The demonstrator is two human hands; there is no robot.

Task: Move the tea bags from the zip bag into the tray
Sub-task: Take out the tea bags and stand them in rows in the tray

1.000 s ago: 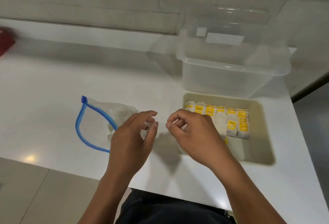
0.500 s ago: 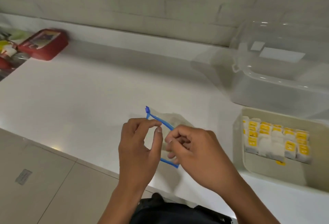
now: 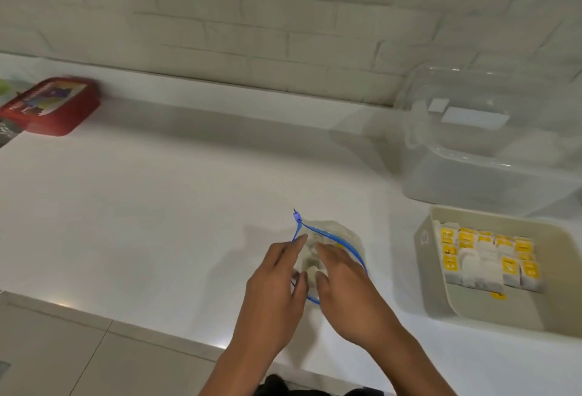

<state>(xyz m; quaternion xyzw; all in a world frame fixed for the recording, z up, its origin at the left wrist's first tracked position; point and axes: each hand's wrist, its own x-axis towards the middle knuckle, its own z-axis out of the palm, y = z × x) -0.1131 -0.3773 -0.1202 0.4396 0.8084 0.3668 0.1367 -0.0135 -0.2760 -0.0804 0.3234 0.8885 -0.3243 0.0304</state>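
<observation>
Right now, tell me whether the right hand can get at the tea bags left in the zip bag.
Probably yes. The right hand is already at the zip bag, whose blue mouth gapes, its fingers over the tea bags inside; nothing lies between.

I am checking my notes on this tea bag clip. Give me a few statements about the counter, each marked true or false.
1. The zip bag has a blue zip edge. True.
2. The tray is empty. False: rows of yellow-tagged tea bags stand in it.
3. Both hands, left hand and right hand, are at the zip bag's mouth. True.
4. The red box sits beside the tray. False: it is at the counter's far left.
5. A clear container stands behind the tray. True.
</observation>
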